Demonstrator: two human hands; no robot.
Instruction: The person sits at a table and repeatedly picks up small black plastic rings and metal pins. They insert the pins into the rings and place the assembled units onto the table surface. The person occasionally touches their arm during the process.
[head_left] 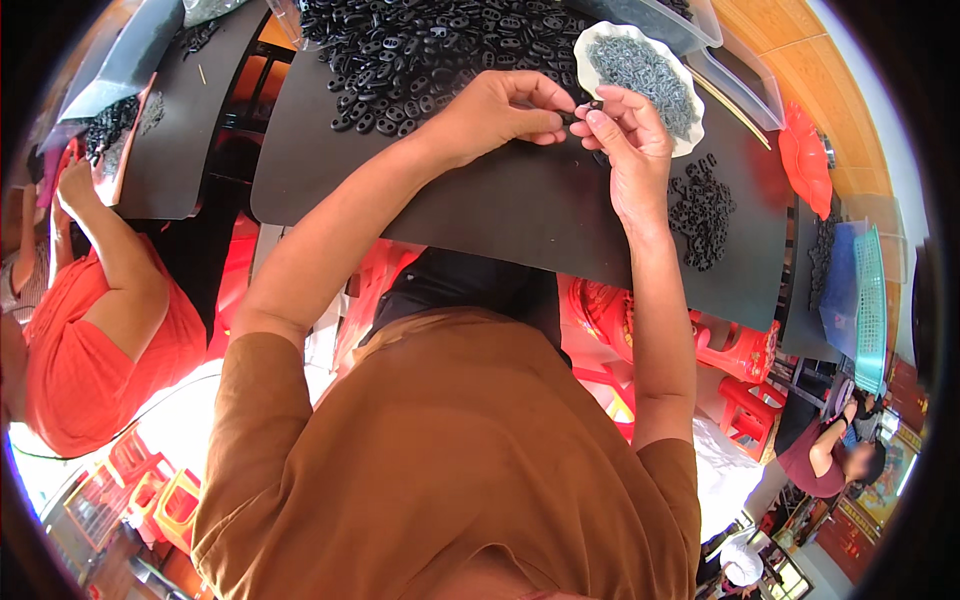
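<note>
Above the table's near half, my left hand [510, 115] and my right hand [635, 150] meet with their fingertips almost touching. A small black plastic piece [596, 104] is pinched between my right thumb and fingers. My left thumb and index finger close on another small dark piece [567, 118], mostly covered by the fingertips. Beyond my left hand spreads a big heap of black oval plastic pieces with two holes [430, 65]. Just past my right hand stands a white scalloped bowl [686, 147] full of tiny grey parts [650, 75]. Smaller black parts [703, 215] lie right of my right wrist.
The dark table [500, 215] has clear plastic bins [680, 25] at its far side. A red scalloped dish [803, 160] and a turquoise basket [869, 310] are at the right. Red stools [750, 410] stand below. A person in red [110, 340] sits at another table left.
</note>
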